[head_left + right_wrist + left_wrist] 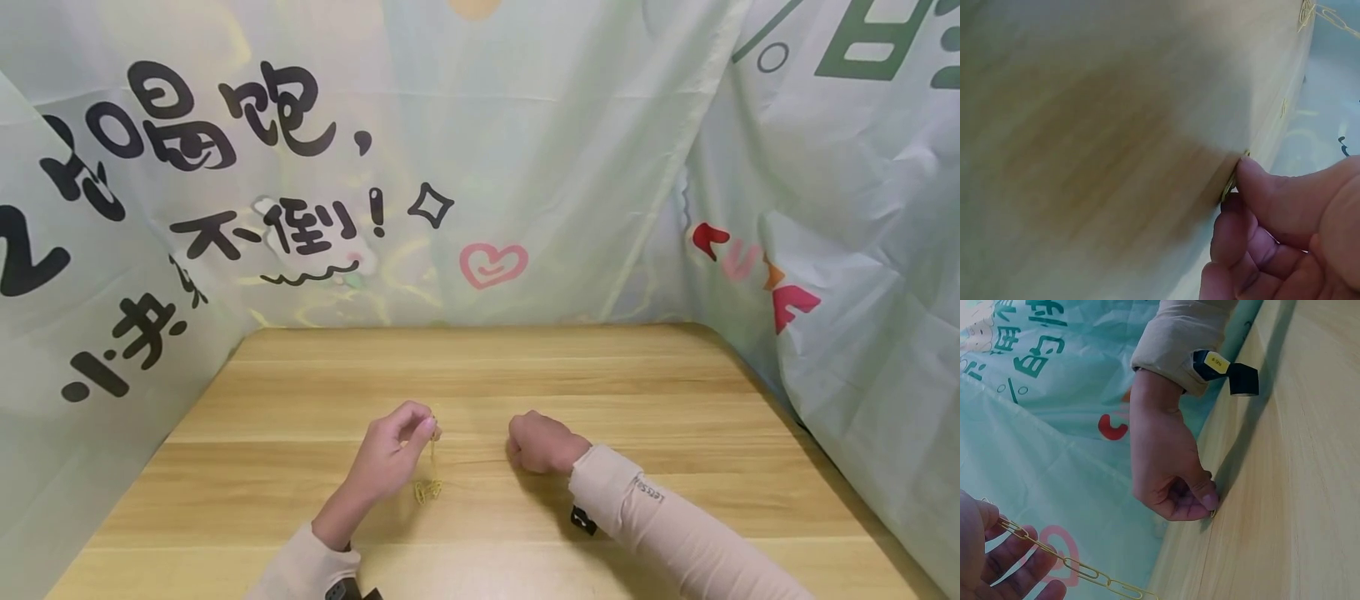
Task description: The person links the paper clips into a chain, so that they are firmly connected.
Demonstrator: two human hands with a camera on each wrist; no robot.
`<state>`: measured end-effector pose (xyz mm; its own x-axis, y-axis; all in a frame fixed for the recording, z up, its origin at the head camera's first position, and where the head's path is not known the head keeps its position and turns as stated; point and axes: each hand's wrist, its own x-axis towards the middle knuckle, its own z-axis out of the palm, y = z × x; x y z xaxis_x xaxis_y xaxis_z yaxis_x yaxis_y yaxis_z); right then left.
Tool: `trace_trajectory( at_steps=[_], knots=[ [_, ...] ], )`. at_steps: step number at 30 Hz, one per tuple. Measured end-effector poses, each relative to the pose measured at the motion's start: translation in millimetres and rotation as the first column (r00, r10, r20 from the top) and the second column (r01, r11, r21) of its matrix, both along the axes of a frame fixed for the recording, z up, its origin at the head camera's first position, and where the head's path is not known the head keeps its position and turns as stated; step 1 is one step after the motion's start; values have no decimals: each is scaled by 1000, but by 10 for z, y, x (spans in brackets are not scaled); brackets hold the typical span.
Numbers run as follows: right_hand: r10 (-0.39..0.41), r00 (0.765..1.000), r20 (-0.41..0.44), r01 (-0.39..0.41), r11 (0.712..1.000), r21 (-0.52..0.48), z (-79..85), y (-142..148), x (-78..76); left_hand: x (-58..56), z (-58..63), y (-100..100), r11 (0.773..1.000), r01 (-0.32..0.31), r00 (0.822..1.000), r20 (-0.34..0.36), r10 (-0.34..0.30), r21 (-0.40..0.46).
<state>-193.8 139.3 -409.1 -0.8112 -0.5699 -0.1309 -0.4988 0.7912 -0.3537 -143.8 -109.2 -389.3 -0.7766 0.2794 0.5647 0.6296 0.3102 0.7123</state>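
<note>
A chain of linked gold paper clips (1087,571) hangs from my left hand (390,454), which pinches its upper end between thumb and finger. In the head view the chain's lower end (428,491) lies bunched on the wooden table. To the right, my right hand (545,443) is low over the table with its fingers curled. Its thumb and forefinger pinch a single gold paper clip (1229,186) at the tabletop, seen in the right wrist view. My right hand hides this clip in the head view.
Another loose gold paper clip (1283,108) lies on the wooden table (480,367). Printed cloth (570,167) hangs at the back and along both sides of the table. A black wrist device (582,521) sits under my right cuff.
</note>
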Motion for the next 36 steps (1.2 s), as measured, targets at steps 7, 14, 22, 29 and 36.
trace_trajectory(
  at_steps=[7, 14, 22, 29, 36],
  knots=[
    [-15, 1000, 23, 15, 1000, 16, -10, -28, 44, 25, 4, -4, 1000, 3, 1000, 8, -3, -2],
    [-42, 996, 76, 42, 999, 0, 32, -23, 71, 27, 2, -9, 1000, -11, 1000, 1, 11, -16],
    [-57, 993, 104, 63, 997, -53, 83, -6, 36, 17, 34, -1, 1000, 3, 1000, 11, -3, -4],
    [-5, 998, 70, 15, 989, -145, 106, 0, 8, 9, 25, 7, 1000, 4, 1000, 31, -4, 7],
    [8, 994, 113, 16, 977, -213, 154, -26, 5, 16, 29, 9, 1000, -7, 999, 42, 7, 10]
  ],
)
